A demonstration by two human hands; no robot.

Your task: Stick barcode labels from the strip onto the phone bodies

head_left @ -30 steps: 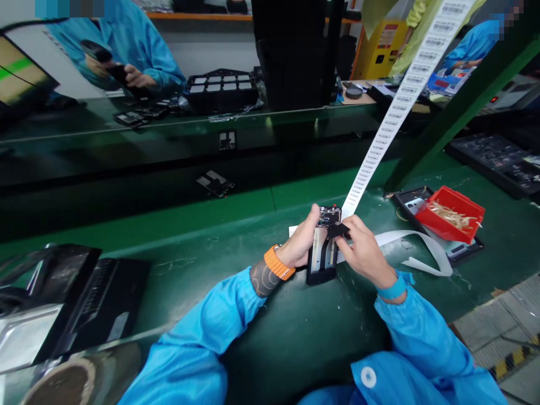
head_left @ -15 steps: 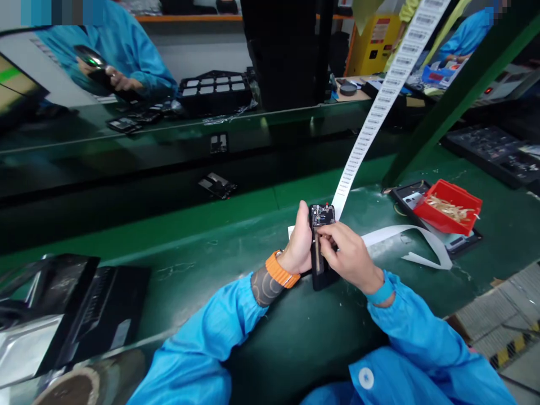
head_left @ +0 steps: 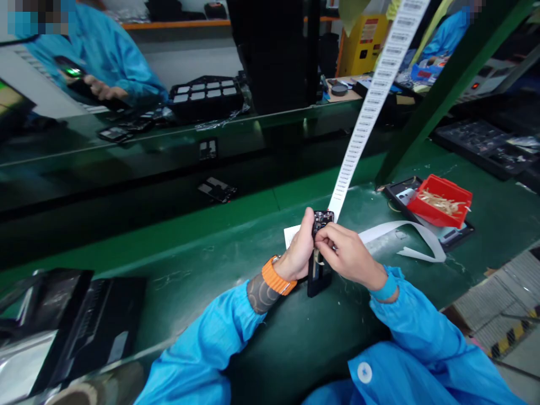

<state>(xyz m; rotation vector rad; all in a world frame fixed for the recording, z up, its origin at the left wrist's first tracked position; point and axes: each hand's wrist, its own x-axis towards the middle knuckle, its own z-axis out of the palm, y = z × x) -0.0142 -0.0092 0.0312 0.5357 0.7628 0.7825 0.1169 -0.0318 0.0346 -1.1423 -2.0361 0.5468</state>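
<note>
I see bright blue smock sleeves, an orange band on my left wrist [head_left: 277,275] over a dark patterned forearm sleeve, and a round white button [head_left: 363,372] on the chest.

The tabletop [head_left: 236,337] is a matt green mat, scuffed with pale marks. The phone frame [head_left: 317,270] looks like hard black plastic with a slight sheen (bare circuitry shows at its top). The label strip [head_left: 358,140] is matt white paper. The red bin [head_left: 442,199] is glossy plastic. Both sleeves are smooth blue cloth; the watch strap [head_left: 276,275] is matt orange.
</note>
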